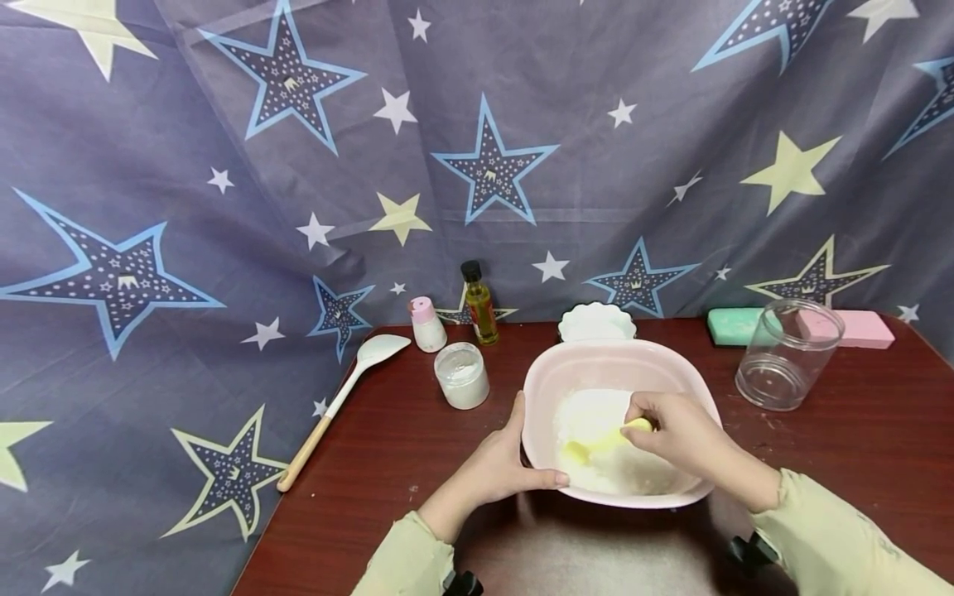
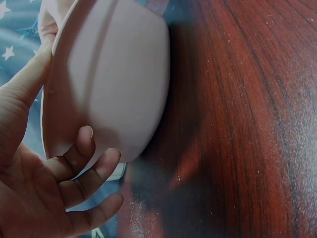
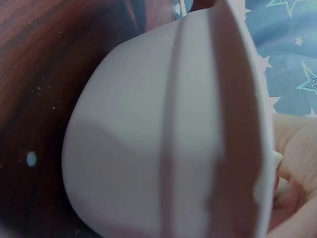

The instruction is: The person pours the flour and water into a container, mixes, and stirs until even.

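Observation:
A pale pink basin (image 1: 619, 352) stands on the table with a white substance (image 1: 596, 406) in it; whether that is powder or liquid is unclear. My left hand (image 1: 495, 463) grips the basin's left side, thumb at the near rim. In the left wrist view, the fingers (image 2: 84, 148) of that hand curl against the outer wall. Inside the basin, my right hand (image 1: 681, 434) holds a yellow utensil (image 1: 596, 445), whose far end touches the white substance. The right wrist view shows mostly the basin's outer wall (image 3: 133, 124), with the utensil hidden behind its rim.
Left of the basin are a jar of white powder (image 1: 462, 377), a pink-capped shaker (image 1: 428, 324), an oil bottle (image 1: 480, 306) and a white ladle (image 1: 346, 397). Behind it sits a scalloped white dish (image 1: 596, 323). A clear jar (image 1: 786, 360), a green sponge (image 1: 734, 326) and a pink sponge (image 1: 864, 329) lie right.

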`<state>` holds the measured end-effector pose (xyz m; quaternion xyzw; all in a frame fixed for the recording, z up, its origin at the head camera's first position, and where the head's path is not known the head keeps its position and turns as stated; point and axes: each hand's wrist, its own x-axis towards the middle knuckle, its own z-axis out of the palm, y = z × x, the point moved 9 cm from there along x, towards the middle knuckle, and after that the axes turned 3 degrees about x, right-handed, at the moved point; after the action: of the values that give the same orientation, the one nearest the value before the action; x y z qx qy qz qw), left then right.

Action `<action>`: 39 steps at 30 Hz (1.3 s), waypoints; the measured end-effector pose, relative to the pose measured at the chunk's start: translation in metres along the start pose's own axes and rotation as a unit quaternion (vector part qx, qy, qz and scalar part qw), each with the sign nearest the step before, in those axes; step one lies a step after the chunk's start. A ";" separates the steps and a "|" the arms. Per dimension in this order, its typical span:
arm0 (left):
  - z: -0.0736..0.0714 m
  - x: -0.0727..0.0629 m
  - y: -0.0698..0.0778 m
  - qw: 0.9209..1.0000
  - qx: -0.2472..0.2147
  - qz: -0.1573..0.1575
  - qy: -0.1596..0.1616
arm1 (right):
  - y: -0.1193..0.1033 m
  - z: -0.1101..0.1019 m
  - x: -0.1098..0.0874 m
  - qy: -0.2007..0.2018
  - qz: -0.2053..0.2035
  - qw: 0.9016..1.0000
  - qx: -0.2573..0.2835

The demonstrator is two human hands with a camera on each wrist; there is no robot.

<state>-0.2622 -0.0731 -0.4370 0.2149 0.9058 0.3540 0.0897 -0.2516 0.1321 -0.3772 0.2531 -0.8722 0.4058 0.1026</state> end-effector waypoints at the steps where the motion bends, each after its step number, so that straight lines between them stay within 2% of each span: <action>1: 0.000 0.000 0.000 1.000 0.000 0.001 0.000 | 0.001 0.001 0.001 0.003 0.007 1.000 -0.006; 10: 0.001 -0.002 0.000 1.000 -0.001 -0.001 -0.001 | 0.014 -0.004 0.015 0.031 0.067 0.996 -0.044; 17: 0.002 -0.004 -0.001 1.000 -0.001 -0.002 -0.001 | 0.023 -0.014 0.020 0.060 0.076 0.992 -0.085; 26: 0.001 -0.004 -0.001 1.000 0.005 -0.005 0.003 | 0.034 -0.029 0.018 0.079 0.112 0.984 -0.113; 32: 0.002 -0.004 -0.002 1.000 0.002 -0.007 0.002 | 0.041 -0.041 0.011 0.081 0.114 0.981 -0.132; 39: 0.000 0.000 0.000 1.000 0.004 0.002 0.002 | 0.040 -0.058 0.002 0.083 0.091 0.981 -0.150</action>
<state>-0.2621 -0.0731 -0.4375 0.2160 0.9069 0.3513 0.0864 -0.2760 0.1969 -0.3651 0.1201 -0.9308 0.2980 0.1742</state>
